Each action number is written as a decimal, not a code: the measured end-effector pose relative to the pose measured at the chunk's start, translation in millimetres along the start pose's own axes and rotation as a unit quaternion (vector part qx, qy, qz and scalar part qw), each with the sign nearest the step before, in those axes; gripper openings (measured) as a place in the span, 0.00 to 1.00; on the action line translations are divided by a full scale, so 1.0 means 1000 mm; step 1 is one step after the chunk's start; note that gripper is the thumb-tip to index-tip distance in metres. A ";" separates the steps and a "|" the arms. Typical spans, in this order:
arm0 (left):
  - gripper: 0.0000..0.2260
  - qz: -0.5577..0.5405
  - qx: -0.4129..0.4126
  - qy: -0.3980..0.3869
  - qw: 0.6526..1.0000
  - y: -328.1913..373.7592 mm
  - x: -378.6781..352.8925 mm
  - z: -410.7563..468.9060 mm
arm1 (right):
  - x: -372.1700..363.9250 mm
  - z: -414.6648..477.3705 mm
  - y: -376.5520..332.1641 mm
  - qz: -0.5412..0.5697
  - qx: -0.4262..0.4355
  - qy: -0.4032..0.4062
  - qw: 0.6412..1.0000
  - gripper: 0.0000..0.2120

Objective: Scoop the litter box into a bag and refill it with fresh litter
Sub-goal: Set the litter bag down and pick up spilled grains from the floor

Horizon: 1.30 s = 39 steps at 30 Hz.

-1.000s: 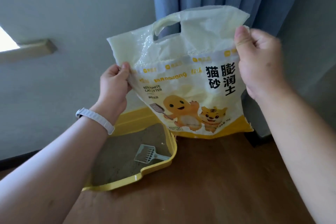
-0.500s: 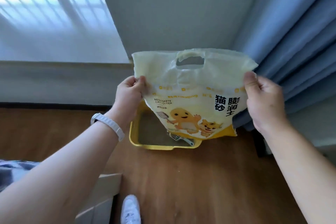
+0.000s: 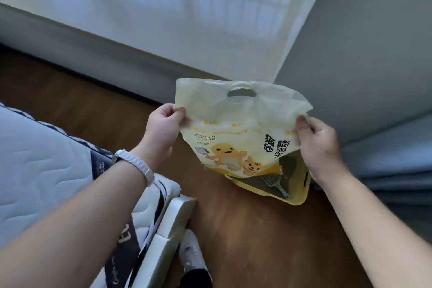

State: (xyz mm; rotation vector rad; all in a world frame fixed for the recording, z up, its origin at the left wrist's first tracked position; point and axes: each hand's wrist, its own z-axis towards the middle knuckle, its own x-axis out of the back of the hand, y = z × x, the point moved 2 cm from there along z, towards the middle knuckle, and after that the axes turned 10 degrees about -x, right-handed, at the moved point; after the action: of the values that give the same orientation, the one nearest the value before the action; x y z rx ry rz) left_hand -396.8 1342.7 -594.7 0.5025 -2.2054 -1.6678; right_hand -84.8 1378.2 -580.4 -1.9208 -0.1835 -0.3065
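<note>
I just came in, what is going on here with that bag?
A person holds a bag of cat litter up in the air, the left hand pinching its left edge and the right hand pinching its right edge. Behind it, on the wooden floor, sits the yellow litter box with a scoop lying inside. Nothing pours yet.

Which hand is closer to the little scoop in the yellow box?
Right. The right hand pinches the bag just up and right of the scoop; the left hand pinches its other edge, farther off left.
</note>
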 end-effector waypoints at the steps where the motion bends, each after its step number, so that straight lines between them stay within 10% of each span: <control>1: 0.06 0.003 0.004 0.003 1.000 0.000 0.018 0.008 | -0.020 0.000 -0.003 -0.013 -0.009 -0.014 1.000 0.21; 16: 0.06 0.031 0.012 0.070 0.997 -0.044 0.194 0.128 | -0.266 0.033 -0.031 -0.110 -0.025 -0.083 0.990 0.16; 39: 0.08 0.161 0.068 0.131 0.976 -0.175 0.202 0.330 | -0.413 0.208 0.089 -0.175 -0.115 -0.120 0.971 0.12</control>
State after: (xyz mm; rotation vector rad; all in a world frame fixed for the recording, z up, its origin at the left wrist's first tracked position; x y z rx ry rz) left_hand -713.4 1484.9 -839.5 0.3524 -2.0831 -1.2177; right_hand -428.5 1547.4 -853.3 -2.1508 -0.6770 -0.3396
